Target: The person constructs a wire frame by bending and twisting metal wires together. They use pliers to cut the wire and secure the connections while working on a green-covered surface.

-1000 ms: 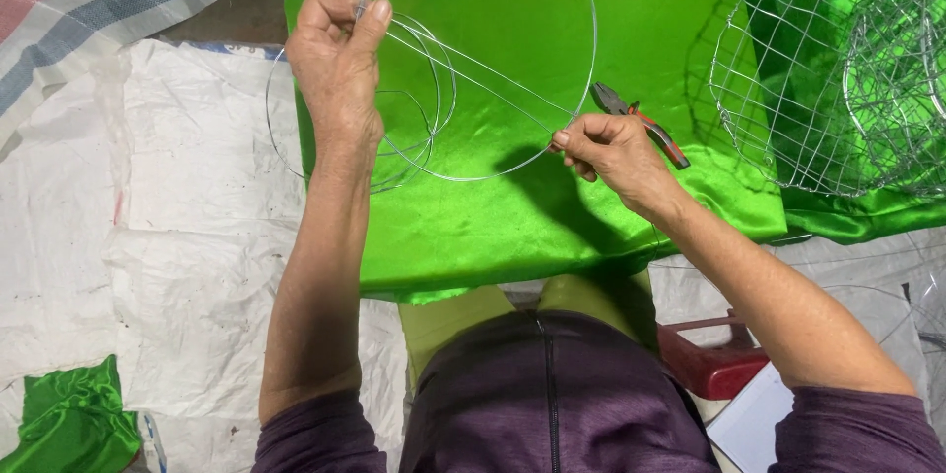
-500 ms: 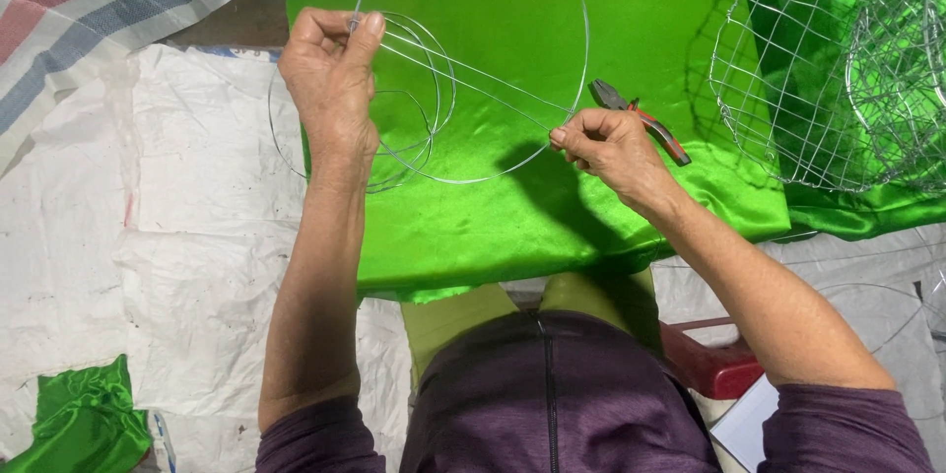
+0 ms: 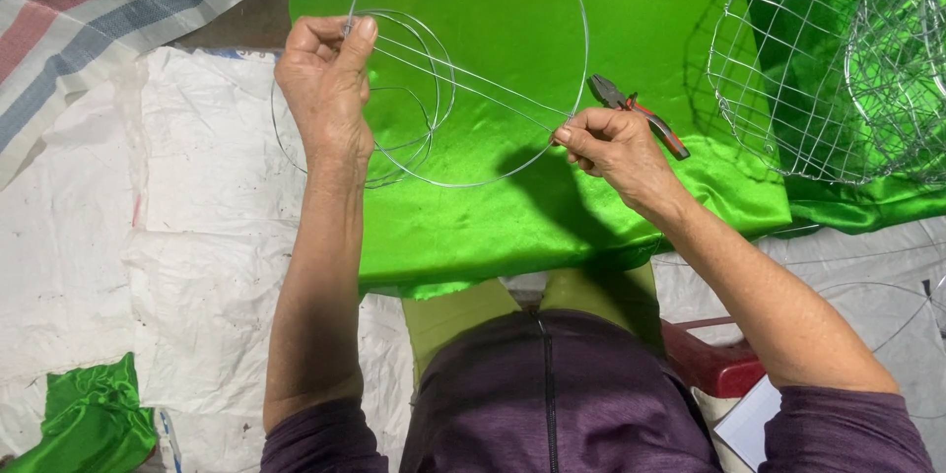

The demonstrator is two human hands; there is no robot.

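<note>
My left hand [image 3: 325,89] is closed, pinching the wire frame [image 3: 463,89] at its small rings; the frame hangs just above the green cloth [image 3: 552,20]. My right hand [image 3: 616,148] is closed too, pinching the straight wires where they meet the big ring. I reckon a loose grip at either end could let the springy wires snap apart. Pliers [image 3: 641,116] lie just beyond my right hand. At far right, wire cages [image 3: 838,69] hold green cloth.
</note>
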